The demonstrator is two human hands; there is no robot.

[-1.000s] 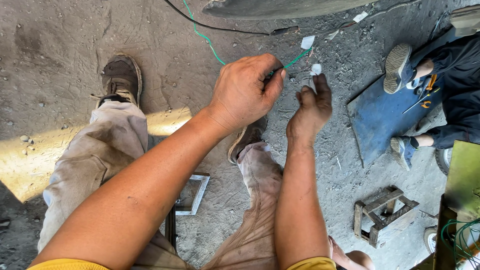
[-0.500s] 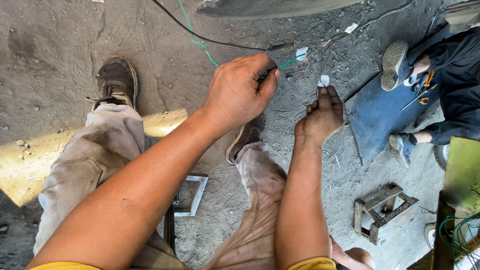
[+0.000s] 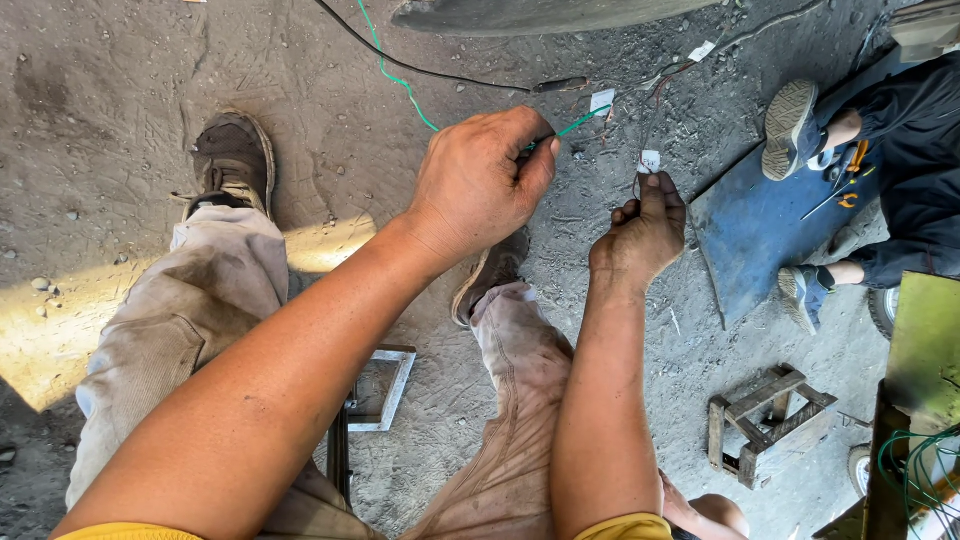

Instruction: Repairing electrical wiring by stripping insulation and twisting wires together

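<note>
My left hand (image 3: 480, 185) is closed on a thin green wire (image 3: 400, 85). The wire runs down from the top edge, passes through my fingers and ends near a small white tag (image 3: 602, 100) on the ground. To the right, my right hand (image 3: 640, 235) pinches a fine dark wire with a small white tag (image 3: 650, 160) between thumb and fingertips. The two hands are a short gap apart, above my right shoe (image 3: 490, 275) on the dusty concrete floor.
A black cable (image 3: 440, 75) crosses the floor at the top. A seated person's legs (image 3: 800, 120) rest on a blue sheet (image 3: 750, 230) with orange-handled pliers (image 3: 855, 160) at the right. A small wooden stool (image 3: 765, 420) and a metal frame (image 3: 385, 385) lie below.
My right hand has shifted slightly right and down, away from my left hand, still pinching the tagged wire. My left hand has kept its grip on the green wire.
</note>
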